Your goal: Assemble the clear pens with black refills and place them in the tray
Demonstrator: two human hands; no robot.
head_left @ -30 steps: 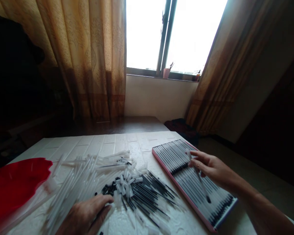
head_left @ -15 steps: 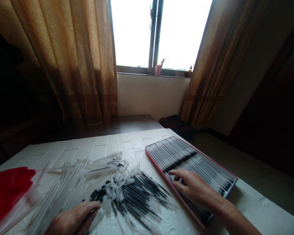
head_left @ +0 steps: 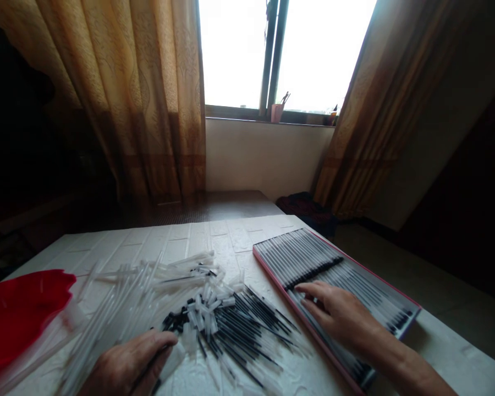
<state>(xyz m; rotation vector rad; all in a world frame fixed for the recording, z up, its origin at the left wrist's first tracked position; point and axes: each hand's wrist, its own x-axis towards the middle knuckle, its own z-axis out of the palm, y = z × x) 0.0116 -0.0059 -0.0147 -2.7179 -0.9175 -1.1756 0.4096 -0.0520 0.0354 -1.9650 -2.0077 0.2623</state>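
Note:
My right hand reaches over the left side of a pink-edged tray. Its thumb and index finger are a little apart, with the fingertips down at the pens. Two rows of slim clear pens with black parts fill much of this tray. Low in the view, my left hand is closed, thumb against the fingers; what it grips is mostly hidden. Just beside it lie small black pieces and short translucent caps. Between the hands a bundle of black refills fans out.
Long translucent tubes are heaped on the left, next to a red scalloped plastic dish. The white brick-patterned tabletop runs back to a dark surface. A pink cup stands on the windowsill.
The whole view has shifted, so things appear further right. My right hand's fingers stay by the tray's left edge, with only slight movement. My left hand keeps its closed pose by the pile.

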